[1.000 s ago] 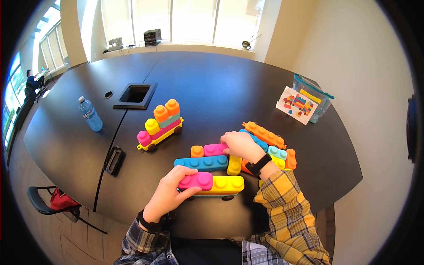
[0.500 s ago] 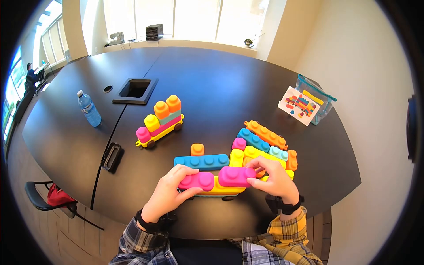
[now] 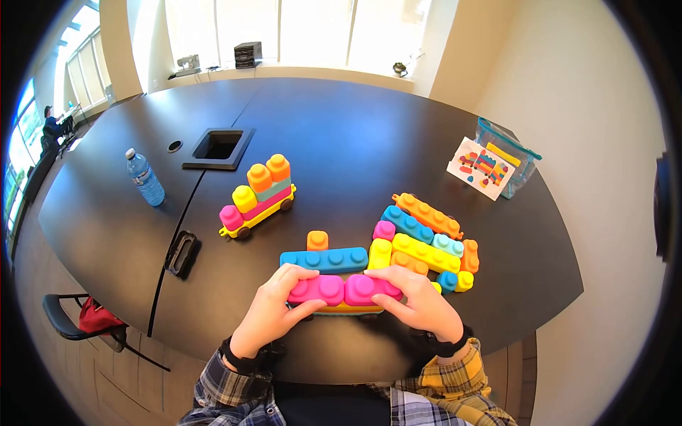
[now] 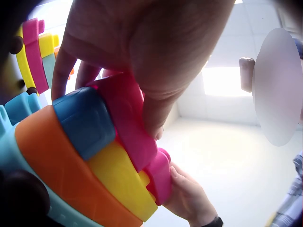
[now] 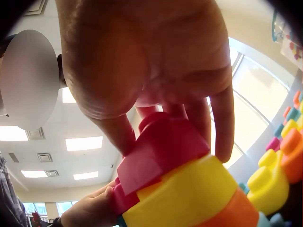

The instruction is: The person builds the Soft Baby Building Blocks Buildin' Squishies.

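Note:
My left hand [image 3: 273, 312] grips a pink block [image 3: 320, 290] at the left end of a stacked toy train car, thumb on the near side, fingers behind. My right hand [image 3: 426, 309] pinches a second pink block [image 3: 364, 289] end to end with it, over the car's right part. In the left wrist view, a yellow stud [image 4: 144, 178] shows just under this second block. Below come a blue block [image 4: 85, 123], a yellow block [image 4: 123, 182], an orange layer [image 4: 66, 165] and a light blue wheeled base [image 4: 12, 156].
A long blue block [image 3: 323, 260] and an orange block [image 3: 317, 240] lie just behind the car. Loose blocks, including a long yellow one [image 3: 426, 252], cluster to the right. Farther off stand another built car [image 3: 259, 201], a water bottle [image 3: 145, 179], a picture card [image 3: 479, 168] and a clear bag [image 3: 522, 174].
My right hand took the second pink block from behind the long blue block, brought it toward me and set it over the car, against the first. My left hand kept its grip.

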Tool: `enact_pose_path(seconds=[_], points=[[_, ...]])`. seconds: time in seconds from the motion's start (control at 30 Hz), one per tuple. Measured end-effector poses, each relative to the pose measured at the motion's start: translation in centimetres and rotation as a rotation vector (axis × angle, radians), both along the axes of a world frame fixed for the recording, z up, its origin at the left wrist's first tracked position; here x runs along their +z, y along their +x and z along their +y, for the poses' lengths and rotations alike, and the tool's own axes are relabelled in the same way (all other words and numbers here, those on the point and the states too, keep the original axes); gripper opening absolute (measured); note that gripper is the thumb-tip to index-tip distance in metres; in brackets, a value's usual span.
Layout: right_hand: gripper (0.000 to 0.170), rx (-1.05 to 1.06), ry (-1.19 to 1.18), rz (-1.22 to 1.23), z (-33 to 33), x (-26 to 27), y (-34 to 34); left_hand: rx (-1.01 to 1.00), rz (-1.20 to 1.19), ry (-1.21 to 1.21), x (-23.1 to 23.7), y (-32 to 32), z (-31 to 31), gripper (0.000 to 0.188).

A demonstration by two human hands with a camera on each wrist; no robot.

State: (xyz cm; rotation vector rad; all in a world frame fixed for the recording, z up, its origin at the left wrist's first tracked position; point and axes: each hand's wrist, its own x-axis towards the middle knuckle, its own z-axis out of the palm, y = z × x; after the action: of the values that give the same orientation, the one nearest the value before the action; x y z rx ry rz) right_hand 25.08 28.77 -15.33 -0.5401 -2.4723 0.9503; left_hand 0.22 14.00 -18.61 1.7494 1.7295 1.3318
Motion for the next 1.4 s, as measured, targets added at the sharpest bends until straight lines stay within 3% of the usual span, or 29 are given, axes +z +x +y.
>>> enact_pose_path(seconds=[0.53,0.73,0.9,1.23,1.33,1.4], points=[[0.041,-0.056,-0.012,0.019,-1.2,-1.0,0.0,-0.004,-0.016,0.022,-0.3,0.3,0.2,0.045],[0.046,-0.215,0.056,0.075,-2.1,-1.7,1.3,-0.012,-0.023,0.01,-0.1,0.3,0.2,0.044],[0.047,-0.21,-0.153,0.105,-1.7,-3.0,2.0,-0.01,-0.02,-0.005,0.0,0.5,0.2,0.043],[0.045,-0.212,-0.13,0.125,-1.8,-3.5,1.7,-0.011,-0.035,-0.006,0.2,0.5,0.1,0.045],[0.044,-0.217,-0.116,0.134,-1.8,-3.4,1.6,-0.037,-0.026,-0.097,0.7,-0.4,0.0,0.048],[0.043,-0.22,-0.07,0.127,-1.9,-3.3,1.6,-0.165,-0.03,-0.15,1.5,-2.4,0.3,0.048]])
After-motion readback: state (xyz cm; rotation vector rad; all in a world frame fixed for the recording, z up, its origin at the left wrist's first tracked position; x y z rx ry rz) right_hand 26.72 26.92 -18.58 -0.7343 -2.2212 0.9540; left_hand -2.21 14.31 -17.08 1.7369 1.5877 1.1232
